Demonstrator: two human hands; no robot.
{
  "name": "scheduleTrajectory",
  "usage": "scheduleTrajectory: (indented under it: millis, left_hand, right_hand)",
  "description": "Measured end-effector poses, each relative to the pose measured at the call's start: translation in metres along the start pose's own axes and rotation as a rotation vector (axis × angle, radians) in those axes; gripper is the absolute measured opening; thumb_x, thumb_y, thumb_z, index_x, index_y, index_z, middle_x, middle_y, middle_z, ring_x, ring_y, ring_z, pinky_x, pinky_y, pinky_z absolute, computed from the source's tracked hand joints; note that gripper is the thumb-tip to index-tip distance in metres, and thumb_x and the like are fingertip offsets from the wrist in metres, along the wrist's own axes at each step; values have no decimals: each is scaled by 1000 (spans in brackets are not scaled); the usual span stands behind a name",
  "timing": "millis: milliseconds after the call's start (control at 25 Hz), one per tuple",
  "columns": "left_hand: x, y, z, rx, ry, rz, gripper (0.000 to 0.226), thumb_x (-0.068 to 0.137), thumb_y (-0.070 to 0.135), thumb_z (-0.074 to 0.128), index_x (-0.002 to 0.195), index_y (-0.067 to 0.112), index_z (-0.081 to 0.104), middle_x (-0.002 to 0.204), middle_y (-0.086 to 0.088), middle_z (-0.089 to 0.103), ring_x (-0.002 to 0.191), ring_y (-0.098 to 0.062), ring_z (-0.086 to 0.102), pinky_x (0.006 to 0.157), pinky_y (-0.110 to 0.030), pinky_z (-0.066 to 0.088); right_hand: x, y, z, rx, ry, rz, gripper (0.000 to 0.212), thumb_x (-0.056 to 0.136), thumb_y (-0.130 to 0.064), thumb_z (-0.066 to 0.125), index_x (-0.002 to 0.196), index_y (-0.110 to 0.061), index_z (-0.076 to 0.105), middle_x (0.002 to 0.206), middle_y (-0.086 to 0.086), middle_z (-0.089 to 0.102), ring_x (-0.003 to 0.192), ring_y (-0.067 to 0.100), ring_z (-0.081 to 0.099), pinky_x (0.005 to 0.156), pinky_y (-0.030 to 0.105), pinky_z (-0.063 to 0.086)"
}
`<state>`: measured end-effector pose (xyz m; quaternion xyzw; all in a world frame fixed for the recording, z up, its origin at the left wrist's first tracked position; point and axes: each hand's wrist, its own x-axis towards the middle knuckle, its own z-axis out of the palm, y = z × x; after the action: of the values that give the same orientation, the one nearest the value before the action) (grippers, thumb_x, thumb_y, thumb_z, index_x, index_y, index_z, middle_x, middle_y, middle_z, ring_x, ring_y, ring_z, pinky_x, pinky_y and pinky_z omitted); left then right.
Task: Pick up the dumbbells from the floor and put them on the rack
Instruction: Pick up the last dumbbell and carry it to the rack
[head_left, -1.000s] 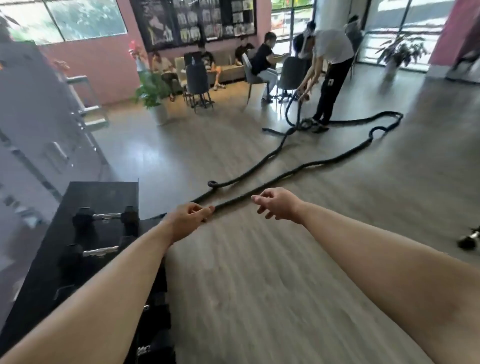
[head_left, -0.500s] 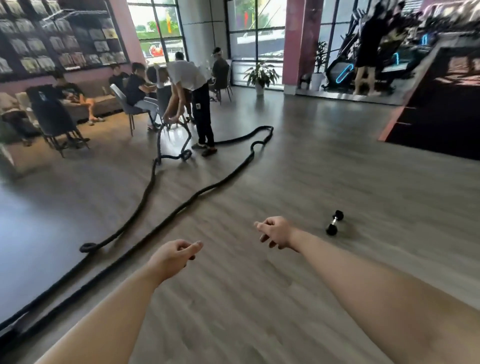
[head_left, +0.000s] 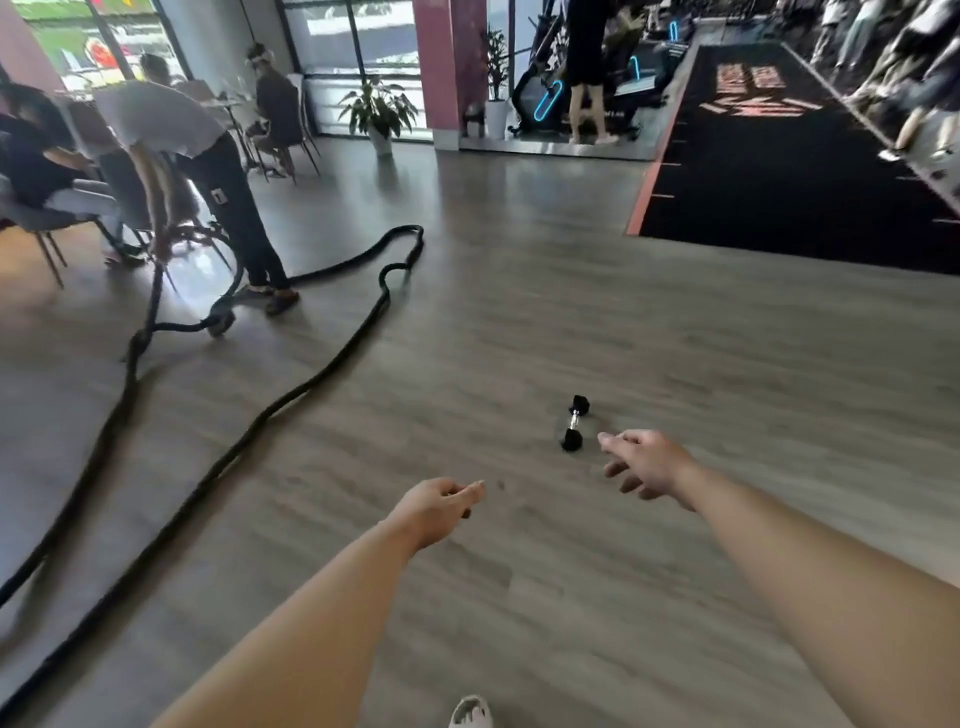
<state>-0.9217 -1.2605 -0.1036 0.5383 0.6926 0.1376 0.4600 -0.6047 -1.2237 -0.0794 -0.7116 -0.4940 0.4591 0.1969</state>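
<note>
The floor (head_left: 571, 322) looks like grey wood-grain planks with a soft sheen, glossier near the windows. The dumbbell (head_left: 574, 422) has matt black, rubbery-looking heads and a bright metal handle, and the rope (head_left: 291, 402) looks rough, black, woven.

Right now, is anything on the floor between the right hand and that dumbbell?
Nothing visible. The dumbbell lies alone on bare wood floor, just ahead-left of the empty right hand. The battle rope runs well off to the left, clear of the reach.
</note>
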Motion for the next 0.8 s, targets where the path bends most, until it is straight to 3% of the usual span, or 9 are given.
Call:
scheduleTrajectory:
  millis: [240,480,640,800]
  left_hand:
    - [146,82,13,-64,-121,-26,63,80,82,52,99,27,75,99,7,78,88,-16,71,74,-32,51]
    - [254,161,72,-115,-177,-83,59,90,71,56,116,19,72,105,4,76,77,-16,63,62,-26,45]
    - [334,211,114,-176,-113,-197,57,89,74,55,113,24,69,106,4,76,86,-21,68,75,-32,49]
    - [397,262,155,-279,-78,-294,60,85,77,56,115,26,69,106,6,77,102,-26,73,84,-37,51]
  right_hand:
    - [101,-6,-60,57,130,118,35,100,-53,60,104,-19,70,98,5,78,68,22,65,60,28,43]
    - [217,1,-122,-17,72,118,33,100,-51,61,98,-19,69,96,3,79,68,21,66,59,28,42]
    - [322,11,-197,-20,57,96,31,101,-49,60,93,-20,67,99,5,79,70,22,65,56,25,40]
    - [414,30,-258,-102,-63,141,36,97,-57,61,98,-22,68,94,-1,77,68,18,65,57,25,41]
